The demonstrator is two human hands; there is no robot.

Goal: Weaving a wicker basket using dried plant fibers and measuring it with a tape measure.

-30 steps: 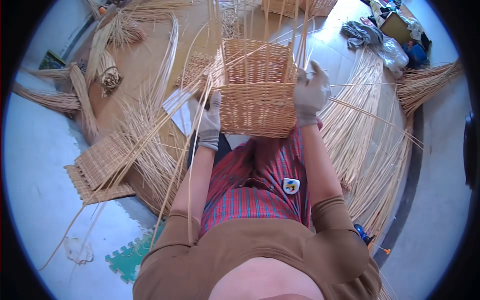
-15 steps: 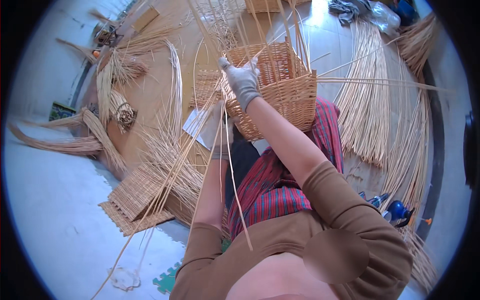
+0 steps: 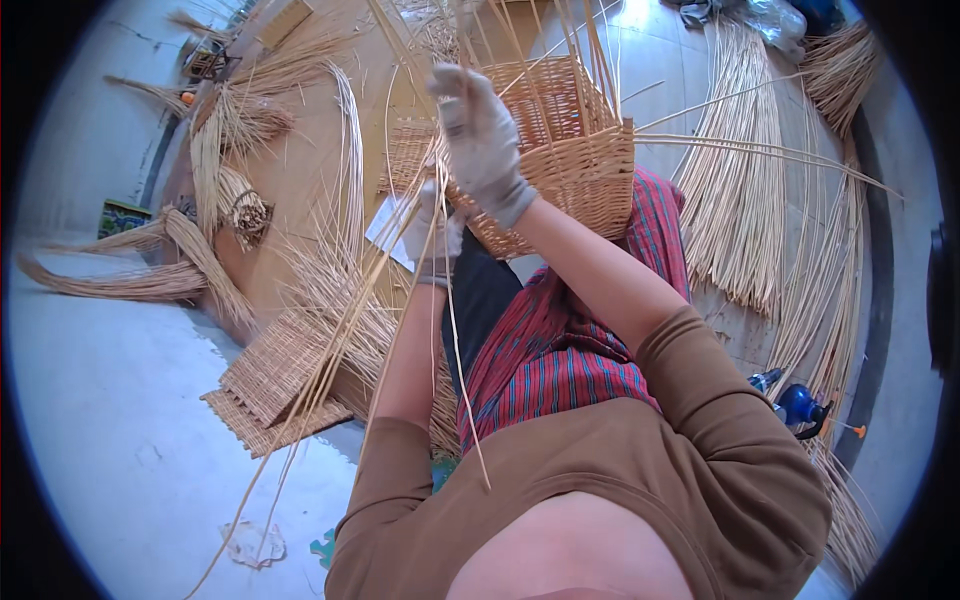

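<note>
A half-woven wicker basket [image 3: 575, 185] rests tilted against my lap, its upright stakes pointing away from me. At its left corner, my gloved left hand [image 3: 434, 240] is closed around long willow rods [image 3: 340, 335] that trail toward the lower left. My gloved right hand [image 3: 482, 140] is raised over the basket's left rim, fingers curled about a willow rod beside the stakes. It hides part of the woven wall, and the fingertips are slightly blurred. Loose rod ends hang from the left corner down over my lap.
Flat woven panels [image 3: 275, 370] lie stacked at the left, near bundles of willow [image 3: 235, 130]. Long rods [image 3: 738, 190] are spread on the floor at the right, beside a blue spray bottle [image 3: 800, 408]. A white sheet [image 3: 388, 232] lies beyond my left hand.
My right hand has lifted from the basket rim and turned, its spread thumb and fingers now curled. My left hand has shifted slightly up toward the corner, and the basket has moved up a little.
</note>
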